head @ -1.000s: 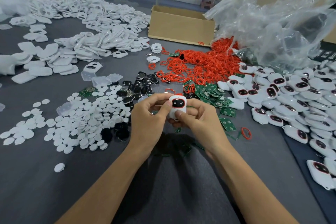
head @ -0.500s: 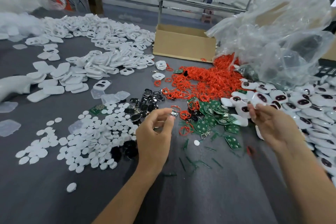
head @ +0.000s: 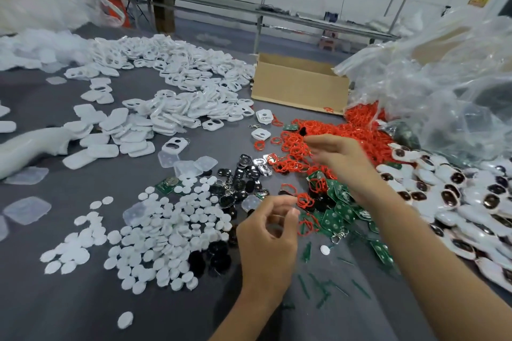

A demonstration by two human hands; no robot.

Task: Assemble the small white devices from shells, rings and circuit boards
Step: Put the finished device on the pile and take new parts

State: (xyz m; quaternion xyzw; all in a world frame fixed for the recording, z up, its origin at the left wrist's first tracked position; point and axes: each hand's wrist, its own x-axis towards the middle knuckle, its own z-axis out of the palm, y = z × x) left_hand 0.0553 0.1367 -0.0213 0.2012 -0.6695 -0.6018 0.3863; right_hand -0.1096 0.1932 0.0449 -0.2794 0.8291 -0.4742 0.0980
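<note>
- The right hand (head: 343, 163) reaches to centre frame, over the heap of red rings (head: 327, 133), its fingers loosely spread; blur hides whether anything sits between thumb and forefinger.
- The left hand (head: 267, 238) hovers low and centre, fingers curled with thumb and forefinger nearly meeting; I cannot tell whether it pinches some small part.
- Green circuit boards (head: 336, 216) lie in a pile between the two hands, partly under the right wrist, with stray rings tangled across them.
- Finished white devices (head: 454, 196) with dark windows are banked along the right edge of the frame; empty white shells (head: 177, 111) spread across the upper left.
- To my eye the risk is in the tangle: the rings are thin and looped together, so a pluck could lift several at once or drag one off across the boards.
- The right forearm passes low over the boards and could sweep some toward the finished pile.
- White discs (head: 155, 232) and black parts (head: 243, 180) crowd the lower left, just beside the left hand, leaving little bare worktop (head: 83, 299) nearby.
- A cardboard box (head: 299, 88) and crumpled clear plastic bags (head: 432, 97) close off the upper right.
</note>
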